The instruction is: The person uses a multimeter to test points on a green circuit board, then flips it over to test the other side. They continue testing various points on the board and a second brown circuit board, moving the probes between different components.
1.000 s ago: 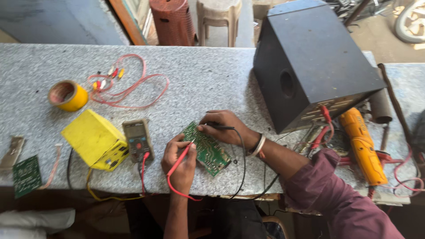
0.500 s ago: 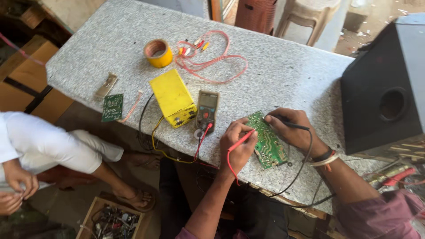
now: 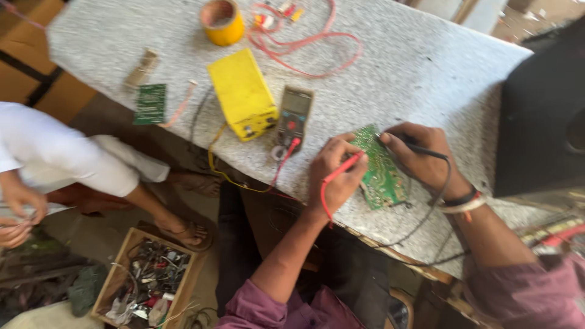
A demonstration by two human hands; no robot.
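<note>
Both hands (image 3: 334, 176) probing circuit board (image 3: 379, 170) (green).

Grey rect. screen atop multimeter (image 3: 294, 116) — just right of yellow box (image 3: 242, 94), mid-table.

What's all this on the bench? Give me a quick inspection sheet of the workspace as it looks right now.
Surface: speckled grey stone table.
Job's things: green circuit board flat near the table's front edge; red probe and black probe touch it; multimeter beside it.
Clutter: yellow box, yellow tape roll, small green board, black speaker box.
Grippers: left hand pinches the red probe; right hand pinches the black probe.
Cables: looped red wire at the far side; probe leads hang over the front edge.
Surroundings: another person in white seated at left; wooden crate of parts on the floor.
</note>
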